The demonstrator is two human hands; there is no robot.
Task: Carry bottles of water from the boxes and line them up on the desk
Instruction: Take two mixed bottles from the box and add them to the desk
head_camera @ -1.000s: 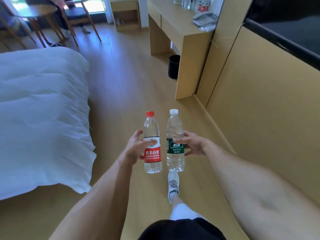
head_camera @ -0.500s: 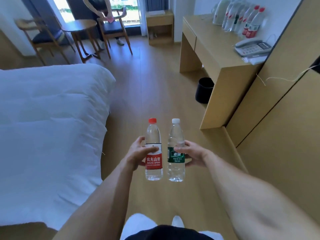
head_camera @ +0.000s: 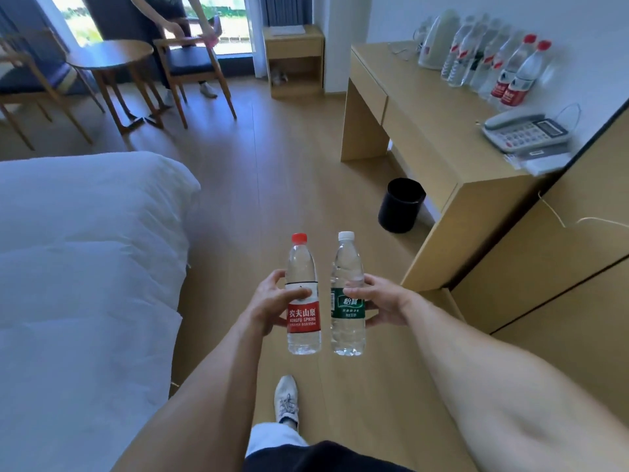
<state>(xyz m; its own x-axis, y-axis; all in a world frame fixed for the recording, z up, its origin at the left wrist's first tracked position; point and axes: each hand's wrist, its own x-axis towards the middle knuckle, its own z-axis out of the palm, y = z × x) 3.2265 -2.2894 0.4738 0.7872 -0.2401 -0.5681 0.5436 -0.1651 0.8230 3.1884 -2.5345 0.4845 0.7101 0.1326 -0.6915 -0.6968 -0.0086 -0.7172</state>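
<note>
- My left hand [head_camera: 272, 303] is wrapped round a clear plastic water bottle with a red cap and red label [head_camera: 303, 298], thumb across the front just above the label, fingers curled behind it.
- My right hand [head_camera: 381, 301] grips a second clear plastic water bottle with a white cap and green label [head_camera: 347, 296], thumb on the front at the top of the label, fingers round the far side.
- I hold both bottles upright, side by side and just apart, out in front of me above the light wooden floor [head_camera: 289, 172].
- The light wooden desk [head_camera: 429, 131] stands ahead to my right against the white wall, well apart from the two bottles I carry.
- On the back of the desk I see a row of clear water bottles [head_camera: 490, 63] standing close together; the nearest two have red caps and red labels, the rest are too blurred to tell apart.
- A pale kettle [head_camera: 437, 42] stands at the far end of that row, and a grey desk telephone [head_camera: 526, 129] sits at the near end of the desk.
- A black waste bin [head_camera: 400, 204] stands on the floor at the desk's near side.
- A bed with white bedding [head_camera: 85, 250] fills my left.
- My white shoe [head_camera: 286, 400] is on the floor below the bottles.
- Far ahead, another person [head_camera: 170, 32] stands by a round wooden table [head_camera: 109, 56] and wooden chairs.
</note>
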